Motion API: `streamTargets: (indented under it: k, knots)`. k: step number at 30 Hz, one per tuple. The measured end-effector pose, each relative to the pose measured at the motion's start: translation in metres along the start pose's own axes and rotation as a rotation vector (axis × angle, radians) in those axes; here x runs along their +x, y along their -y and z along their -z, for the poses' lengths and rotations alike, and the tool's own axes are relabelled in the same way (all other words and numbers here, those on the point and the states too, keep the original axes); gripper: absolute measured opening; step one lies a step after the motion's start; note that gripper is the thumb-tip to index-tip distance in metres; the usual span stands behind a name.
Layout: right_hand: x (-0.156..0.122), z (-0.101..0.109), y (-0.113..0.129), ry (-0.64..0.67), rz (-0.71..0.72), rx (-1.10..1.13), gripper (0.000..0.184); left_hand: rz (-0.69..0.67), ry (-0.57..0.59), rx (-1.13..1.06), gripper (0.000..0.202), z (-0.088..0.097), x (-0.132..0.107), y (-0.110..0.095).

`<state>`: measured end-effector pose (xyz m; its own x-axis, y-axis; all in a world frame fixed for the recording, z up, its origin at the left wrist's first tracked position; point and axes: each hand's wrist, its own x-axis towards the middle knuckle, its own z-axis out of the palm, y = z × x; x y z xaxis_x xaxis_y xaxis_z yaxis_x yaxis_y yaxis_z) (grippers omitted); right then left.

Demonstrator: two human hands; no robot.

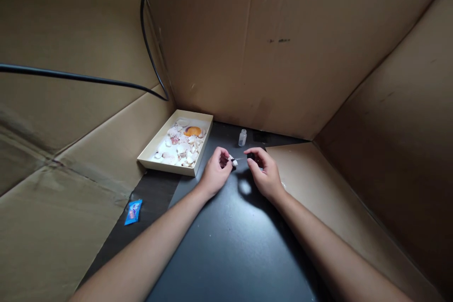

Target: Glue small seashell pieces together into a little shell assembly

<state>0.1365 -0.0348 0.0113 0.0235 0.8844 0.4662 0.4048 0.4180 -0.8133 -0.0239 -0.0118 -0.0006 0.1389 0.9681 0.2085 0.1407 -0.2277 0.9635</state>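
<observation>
Your left hand [215, 170] pinches a small shell [234, 163]; your right hand [264, 172] pinches a brush cap [251, 156], its thin stem lying leftward, just beside that shell.

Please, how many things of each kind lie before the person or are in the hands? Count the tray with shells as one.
Tray: 1
Clear bottle: 1
Blue packet: 1
White shell piece, left hand: 1
Black cap, right hand: 1
Total: 5

No text can be read; the print on the small blue packet [133, 211] is too blurred.
</observation>
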Motion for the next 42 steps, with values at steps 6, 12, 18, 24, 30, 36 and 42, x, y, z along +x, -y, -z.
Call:
streamTargets:
  k: [6,12,18,24,30,36,42]
  knots:
    - [0.002,0.001,-0.002,-0.030,-0.025,-0.023,0.016,-0.012,-0.028,-0.022,0.013,0.000,0.002,0.005]
    - [0.004,0.001,-0.002,-0.058,-0.014,-0.052,0.017,-0.006,-0.011,-0.148,0.016,-0.003,0.006,0.004]
    - [0.003,0.001,0.004,0.004,0.068,-0.042,0.014,0.033,-0.021,-0.273,0.019,-0.006,0.008,-0.003]
    - [0.003,0.001,0.002,-0.034,0.043,-0.058,0.016,0.065,-0.014,-0.289,0.019,-0.005,0.007,-0.008]
    - [0.003,0.001,0.001,-0.024,0.058,-0.046,0.015,0.089,-0.006,-0.289,0.018,-0.005,0.006,-0.010]
    - [0.003,0.001,0.002,0.015,0.073,-0.034,0.013,0.079,0.002,-0.271,0.017,-0.006,0.005,-0.009]
    - [0.002,0.001,0.004,0.012,0.086,-0.036,0.015,0.058,0.021,-0.261,0.017,-0.006,0.007,-0.005]
